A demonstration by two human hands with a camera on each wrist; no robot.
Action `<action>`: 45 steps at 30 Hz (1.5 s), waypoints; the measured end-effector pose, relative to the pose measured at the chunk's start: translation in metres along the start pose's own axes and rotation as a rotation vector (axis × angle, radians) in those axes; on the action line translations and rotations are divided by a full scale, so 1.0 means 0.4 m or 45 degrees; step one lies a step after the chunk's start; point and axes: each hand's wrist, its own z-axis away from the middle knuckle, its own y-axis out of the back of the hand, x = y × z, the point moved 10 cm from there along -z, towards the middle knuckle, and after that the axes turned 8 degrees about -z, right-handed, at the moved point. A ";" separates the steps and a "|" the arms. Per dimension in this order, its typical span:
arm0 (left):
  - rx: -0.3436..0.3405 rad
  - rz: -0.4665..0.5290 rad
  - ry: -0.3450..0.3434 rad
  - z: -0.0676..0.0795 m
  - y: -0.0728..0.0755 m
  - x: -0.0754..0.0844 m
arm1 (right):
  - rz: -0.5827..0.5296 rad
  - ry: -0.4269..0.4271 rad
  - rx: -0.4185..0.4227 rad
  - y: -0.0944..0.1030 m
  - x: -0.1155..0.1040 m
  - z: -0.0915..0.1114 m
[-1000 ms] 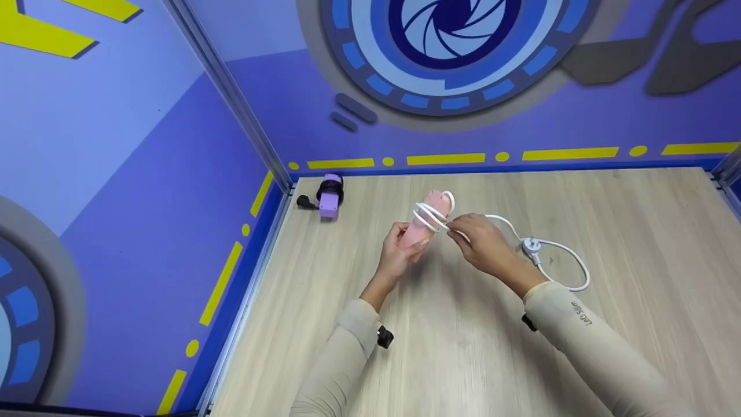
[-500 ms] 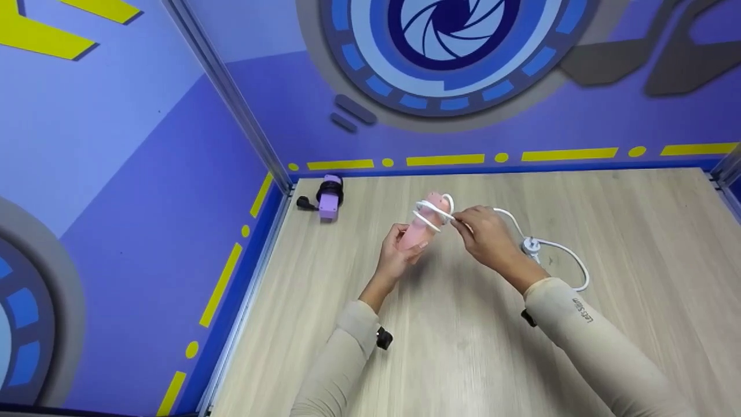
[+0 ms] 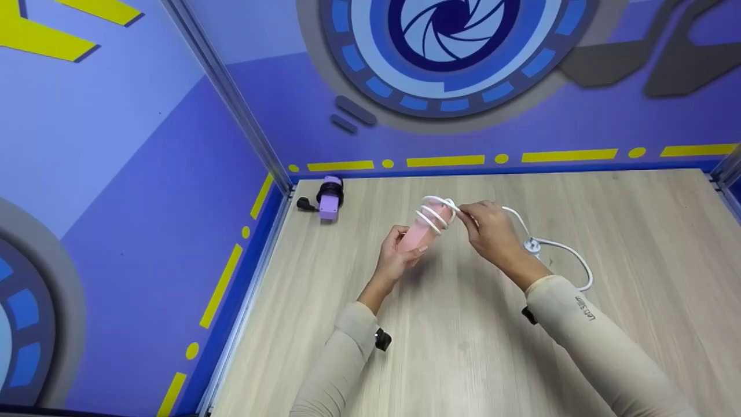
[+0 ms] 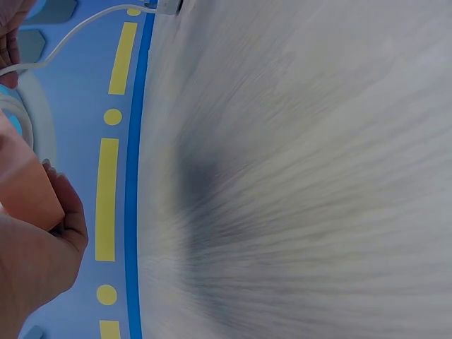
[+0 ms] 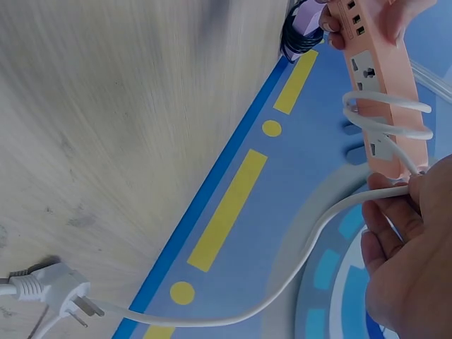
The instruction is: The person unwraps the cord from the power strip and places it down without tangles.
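Note:
A pink power strip [image 3: 415, 234] is held up off the table, tilted, its near end gripped by my left hand [image 3: 394, 255]. Sockets and small ports show on its face in the right wrist view. White cord [image 5: 388, 130] loops loosely around the strip's far half. Between thumb and fingers my right hand [image 3: 492, 231] pinches the cord just beyond the far end. From there the cord runs right to a white plug [image 3: 532, 246] lying on the table, with a curved loop past it. In the left wrist view, my left fingers wrap the strip's end [image 4: 32, 194].
A purple power strip [image 3: 329, 204] wound with black cord lies at the table's back left corner, its black plug [image 3: 305, 204] beside it. Blue and purple panels [image 3: 243, 116] stand along the back and left edges of the wooden table [image 3: 463, 359].
My right hand has moved up and slightly right, drawing the cord from across the strip's middle to over its far end. The left hand keeps its grip, almost still.

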 end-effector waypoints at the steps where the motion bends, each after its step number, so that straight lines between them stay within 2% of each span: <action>1: 0.001 0.006 0.001 0.000 0.000 -0.001 | -0.007 0.002 0.003 0.000 0.001 -0.001; 7: -0.024 0.034 0.009 0.009 -0.006 -0.010 | -0.014 -0.063 -0.005 0.001 0.025 -0.001; 15: -0.077 -0.014 -0.033 0.017 -0.011 -0.004 | -0.042 -0.120 -0.028 -0.001 0.082 0.015; 25: 0.042 -0.045 -0.033 0.005 0.035 -0.013 | -0.041 -0.292 -0.266 -0.041 0.179 0.070; 34: 0.069 -0.064 -0.020 0.004 0.050 -0.005 | -0.026 -0.364 -0.426 -0.064 0.277 0.133; 38: 0.062 -0.087 -0.026 0.003 0.051 -0.002 | -0.020 -0.383 -0.446 -0.062 0.310 0.161; 45: 0.077 -0.085 -0.022 0.002 0.061 -0.005 | -0.032 -0.476 -0.426 -0.033 0.352 0.192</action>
